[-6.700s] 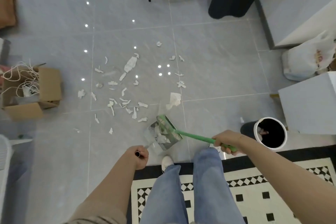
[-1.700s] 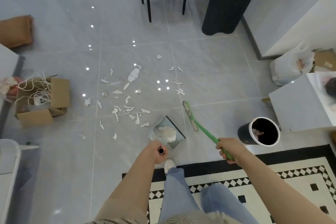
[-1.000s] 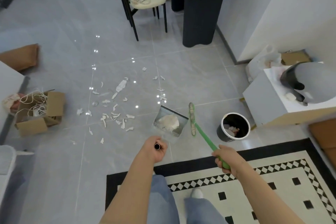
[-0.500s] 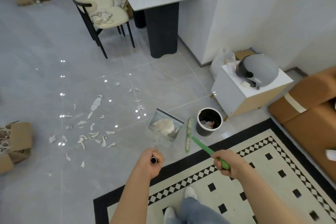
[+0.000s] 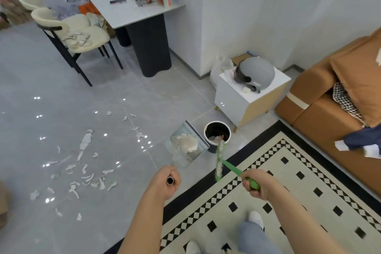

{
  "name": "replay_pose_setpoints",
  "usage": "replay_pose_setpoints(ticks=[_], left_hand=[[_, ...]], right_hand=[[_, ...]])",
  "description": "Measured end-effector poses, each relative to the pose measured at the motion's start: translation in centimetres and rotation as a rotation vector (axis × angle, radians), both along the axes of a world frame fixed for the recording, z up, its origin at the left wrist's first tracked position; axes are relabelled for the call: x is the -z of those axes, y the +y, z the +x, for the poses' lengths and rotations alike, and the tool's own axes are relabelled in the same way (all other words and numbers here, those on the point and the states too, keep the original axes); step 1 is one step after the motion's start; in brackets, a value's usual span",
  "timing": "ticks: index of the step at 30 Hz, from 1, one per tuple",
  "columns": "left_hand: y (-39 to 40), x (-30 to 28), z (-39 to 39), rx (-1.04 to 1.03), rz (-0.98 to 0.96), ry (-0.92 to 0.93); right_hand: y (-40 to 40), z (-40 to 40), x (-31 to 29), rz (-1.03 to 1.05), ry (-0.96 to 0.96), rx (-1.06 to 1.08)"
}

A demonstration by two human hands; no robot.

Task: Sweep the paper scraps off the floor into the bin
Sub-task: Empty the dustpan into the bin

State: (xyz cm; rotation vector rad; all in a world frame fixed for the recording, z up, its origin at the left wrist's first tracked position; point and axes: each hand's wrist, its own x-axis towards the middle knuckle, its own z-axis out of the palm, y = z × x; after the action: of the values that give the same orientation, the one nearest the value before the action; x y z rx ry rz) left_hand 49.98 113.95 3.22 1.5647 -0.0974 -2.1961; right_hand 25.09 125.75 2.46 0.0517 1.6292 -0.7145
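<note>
My left hand (image 5: pixel 168 180) grips the end of the dustpan's long metal handle. The grey dustpan (image 5: pixel 198 151) hangs above the floor just left of the bin, with a heap of white paper scraps (image 5: pixel 187 142) in it. My right hand (image 5: pixel 256 183) is closed on the green handle of the broom (image 5: pixel 220 159), whose head hangs upright between dustpan and bin. The black bin with a white rim (image 5: pixel 216 133) stands on the floor and holds some rubbish. Several white paper scraps (image 5: pixel 84 171) lie scattered on the grey tiles to the left.
A black-and-white patterned rug (image 5: pixel 278 192) lies under my feet. A white side table (image 5: pixel 247 97) with a grey helmet (image 5: pixel 255 75) stands behind the bin. An orange sofa (image 5: pixel 340 97) is at the right. A cluttered table (image 5: pixel 132 10) and cream chairs (image 5: pixel 82 33) stand at the back.
The view has swung right and up, away from the scraps toward the bin. The loaded dustpan has risen off the floor and moved beside the bin, the broom with it.
</note>
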Motion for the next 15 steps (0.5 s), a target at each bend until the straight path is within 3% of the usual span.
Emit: replay_pose_setpoints(ticks=[7,15], left_hand=[[-1.5,-0.5,-6.4,0.073,-0.021,-0.079],[-2.1,-0.9,-19.9,0.071,-0.042,-0.256]], right_hand=[[-1.9,-6.7,1.5,-0.034,-0.141,0.118],[-4.1,-19.6,3.6,0.041,-0.169,-0.014]])
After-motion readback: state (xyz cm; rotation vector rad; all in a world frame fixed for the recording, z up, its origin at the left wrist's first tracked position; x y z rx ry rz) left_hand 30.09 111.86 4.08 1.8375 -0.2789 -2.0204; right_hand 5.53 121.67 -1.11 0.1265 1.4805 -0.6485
